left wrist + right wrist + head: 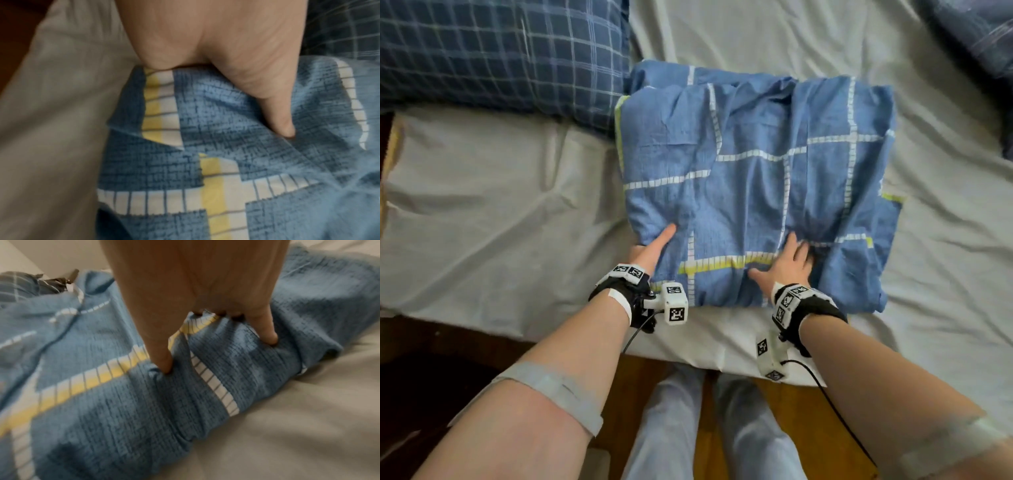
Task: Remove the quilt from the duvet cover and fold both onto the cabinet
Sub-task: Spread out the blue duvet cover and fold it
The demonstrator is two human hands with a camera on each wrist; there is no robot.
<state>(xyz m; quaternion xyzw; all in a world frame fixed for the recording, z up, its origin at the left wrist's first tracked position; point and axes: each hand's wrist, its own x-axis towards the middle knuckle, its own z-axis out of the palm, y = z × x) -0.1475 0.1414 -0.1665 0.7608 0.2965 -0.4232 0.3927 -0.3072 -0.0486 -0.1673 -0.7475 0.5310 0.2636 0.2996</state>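
A folded blue duvet cover point(753, 178) with white and yellow grid lines lies on the grey bed sheet point(482, 205). My left hand point(654, 248) holds its near left corner. The thumb point(285, 128) lies on top and the fingers are hidden under the fabric. My right hand point(789, 262) rests on top near the front edge with fingers spread. Its thumb point(162, 365) and little finger point(267, 337) press into the cloth point(144, 410), and the other fingertips sink into a fold. I cannot pick out a quilt for certain.
A dark navy plaid pillow point(500, 58) lies at the back left, touching the cover's corner. More dark plaid bedding point(972, 34) sits at the back right. The bed's near edge point(705, 356) is just behind my wrists, with wooden floor and my legs point(671, 428) below.
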